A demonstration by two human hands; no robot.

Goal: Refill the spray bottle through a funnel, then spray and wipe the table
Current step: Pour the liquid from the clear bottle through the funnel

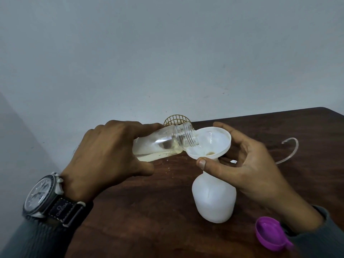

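A white spray bottle (214, 198) without its head stands upright on the dark wooden table (149, 211). A white funnel (214, 144) sits in its neck. My right hand (247, 164) holds the funnel, thumb at the near rim and fingers round the far side. My left hand (106, 155) grips a clear bottle (167, 144), tipped almost flat with its open mouth over the funnel's left rim. Pale yellowish liquid lies along the clear bottle's lower side and a little shows in the funnel's throat.
A purple cap (270, 233) lies open side up at the front right, by my right wrist. A clear curved tube (290, 149) lies at the back right. A gold wire-mesh object (176, 120) stands behind the clear bottle against the wall. The table's left edge runs diagonally below my left forearm.
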